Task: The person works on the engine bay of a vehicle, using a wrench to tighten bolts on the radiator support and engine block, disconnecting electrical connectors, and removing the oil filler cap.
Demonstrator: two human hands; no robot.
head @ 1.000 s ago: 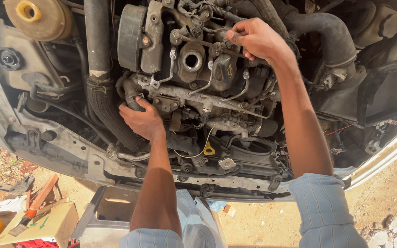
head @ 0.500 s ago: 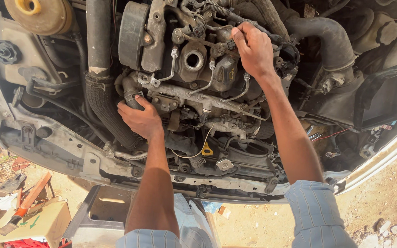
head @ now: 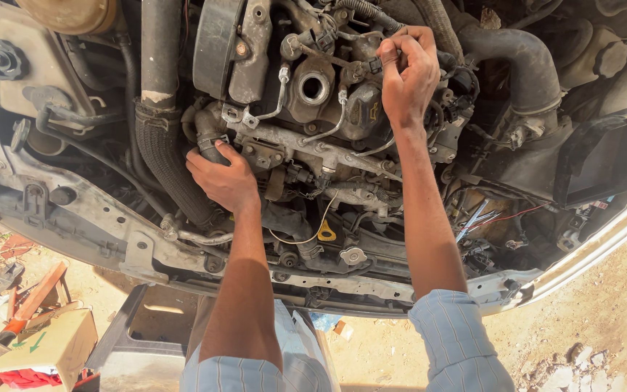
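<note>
Engine bay point(head: 313, 145) of a vehicle is viewed from above, with both bare hands inside it. The left hand point(head: 223, 178) is laid against the engine's left side — its fingers are curled around a short dark hose end point(head: 210, 145), just beside a thick ribbed hose point(head: 172, 163) that runs down toward the front crossmember point(head: 183, 254). The right hand point(head: 408, 72) is raised over the top of the engine, with its grip pinched narrow on a small connector or fitting point(head: 375, 65); what exactly is pinched cannot be told, as the fingers cover it. An open round filler neck point(head: 312, 87) is seen between the two hands, nearer the right. A yellow dipstick handle point(head: 326, 234) is noted low on the engine, between the forearms. A large black intake hose point(head: 524, 62) is seen to the right of the right hand. On the sandy ground at lower left a cardboard box point(head: 45, 345) is present, with a hand tool point(head: 23, 316) resting across it.
</note>
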